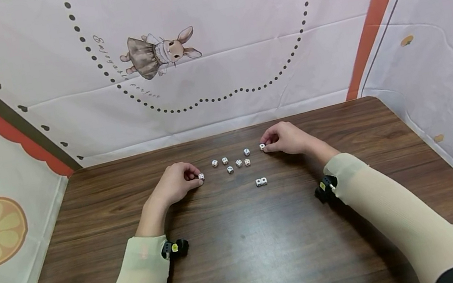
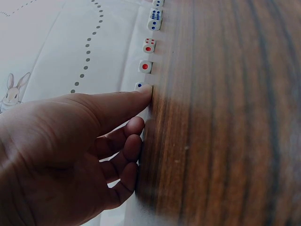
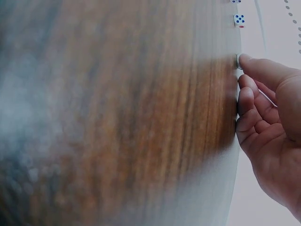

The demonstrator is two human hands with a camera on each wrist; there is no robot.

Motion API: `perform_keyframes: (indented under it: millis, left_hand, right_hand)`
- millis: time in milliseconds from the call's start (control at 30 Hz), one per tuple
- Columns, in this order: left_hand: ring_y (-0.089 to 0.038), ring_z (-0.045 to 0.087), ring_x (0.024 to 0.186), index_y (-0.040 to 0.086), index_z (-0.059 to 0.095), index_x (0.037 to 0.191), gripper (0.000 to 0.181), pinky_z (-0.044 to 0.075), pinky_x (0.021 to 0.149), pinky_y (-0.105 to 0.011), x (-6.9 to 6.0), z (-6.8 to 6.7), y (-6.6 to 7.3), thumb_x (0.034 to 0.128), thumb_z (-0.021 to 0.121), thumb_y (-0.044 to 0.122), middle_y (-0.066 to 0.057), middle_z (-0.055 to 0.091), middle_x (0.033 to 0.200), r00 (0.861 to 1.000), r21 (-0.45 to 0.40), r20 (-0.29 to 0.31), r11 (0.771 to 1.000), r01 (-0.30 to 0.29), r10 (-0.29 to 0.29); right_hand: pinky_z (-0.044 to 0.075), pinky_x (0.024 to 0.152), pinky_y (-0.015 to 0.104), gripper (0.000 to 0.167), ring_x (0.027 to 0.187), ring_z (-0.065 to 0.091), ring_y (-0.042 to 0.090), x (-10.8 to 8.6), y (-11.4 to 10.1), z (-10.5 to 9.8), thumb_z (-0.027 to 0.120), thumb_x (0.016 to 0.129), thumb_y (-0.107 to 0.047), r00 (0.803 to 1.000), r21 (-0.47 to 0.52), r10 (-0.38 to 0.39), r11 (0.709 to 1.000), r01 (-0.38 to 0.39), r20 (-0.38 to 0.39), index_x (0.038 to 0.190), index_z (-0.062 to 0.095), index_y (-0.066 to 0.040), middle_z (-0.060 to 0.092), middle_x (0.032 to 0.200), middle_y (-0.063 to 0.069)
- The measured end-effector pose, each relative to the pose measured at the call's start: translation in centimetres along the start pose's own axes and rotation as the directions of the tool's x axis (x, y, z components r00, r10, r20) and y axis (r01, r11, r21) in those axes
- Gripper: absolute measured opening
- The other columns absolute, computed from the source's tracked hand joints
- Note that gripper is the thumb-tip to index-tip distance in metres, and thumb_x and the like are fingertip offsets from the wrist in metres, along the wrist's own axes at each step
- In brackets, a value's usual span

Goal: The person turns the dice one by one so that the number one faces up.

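Left hand: the bare left hand [image 1: 174, 183] pinches a small white cube die with dark pips [image 1: 201, 176] between thumb and fingers, at the left end of the scatter.
Right hand: the bare right hand [image 1: 288, 138] pinches a second small white die [image 1: 262, 147] with one dark pip showing, at the right end.
Height of the held dice: both look level with the brown wood-grain tabletop [image 1: 231, 272]; I can't tell whether either is lifted.
Loose six: six small white dice [image 1: 239, 163] lie between the hands, rightward from the left grip, leftward from the right.
Key relation: the scatter's leftmost die [image 1: 214, 163] is nearer the left hand, its far-right die [image 1: 247, 151] nearer the right.
Touching pair: two white dice side by side [image 1: 261, 182] sit closer to the person, the right hand being nearer.
Axes: a single cube has no long axis and points nowhere; the pair's runs left to right, as does the scatter's, roughly.
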State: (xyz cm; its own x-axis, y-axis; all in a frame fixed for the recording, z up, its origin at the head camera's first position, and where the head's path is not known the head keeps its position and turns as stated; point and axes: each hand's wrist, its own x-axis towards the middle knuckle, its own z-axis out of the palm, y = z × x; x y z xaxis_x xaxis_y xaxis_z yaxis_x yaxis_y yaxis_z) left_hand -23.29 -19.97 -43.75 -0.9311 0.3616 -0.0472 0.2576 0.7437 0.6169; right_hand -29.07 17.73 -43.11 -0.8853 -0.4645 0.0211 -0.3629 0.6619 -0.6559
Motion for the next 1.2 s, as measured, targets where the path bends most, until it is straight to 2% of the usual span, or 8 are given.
perform_keyframes:
  millis: [667, 1200]
  left_hand:
    - [-0.019, 0.059, 0.085, 0.010, 0.076, 0.098, 0.009, 0.047, 0.079, -0.037, -0.1, -0.1, 0.2, 0.0942, 0.082, 0.015, -0.002, 0.066, 0.089, 1.000, 0.004, 0.000, 1.000, 0.001, -0.001]
    - [-0.018, 0.059, 0.085, 0.011, 0.076, 0.098, 0.008, 0.047, 0.080, -0.036, -0.1, -0.1, 0.2, 0.0948, 0.082, 0.015, -0.002, 0.067, 0.089, 1.000, 0.006, 0.004, 1.000, 0.002, -0.002]
  right_hand:
    - [0.048, 0.079, 0.035, 0.015, 0.084, 0.061, 0.016, -0.3, 0.2, 0.0, 0.081, 0.096, -0.016, 1.000, -0.026, -0.013, 1.000, 0.013, -0.002, 0.108, 0.079, -0.007, 0.072, 0.091, -0.001]
    - [0.050, 0.075, 0.035, 0.010, 0.081, 0.062, 0.016, -2.1, -1.4, -0.3, 0.081, 0.096, -0.018, 0.999, -0.013, -0.044, 0.999, 0.044, 0.019, 0.104, 0.079, -0.011, 0.071, 0.088, -0.003]
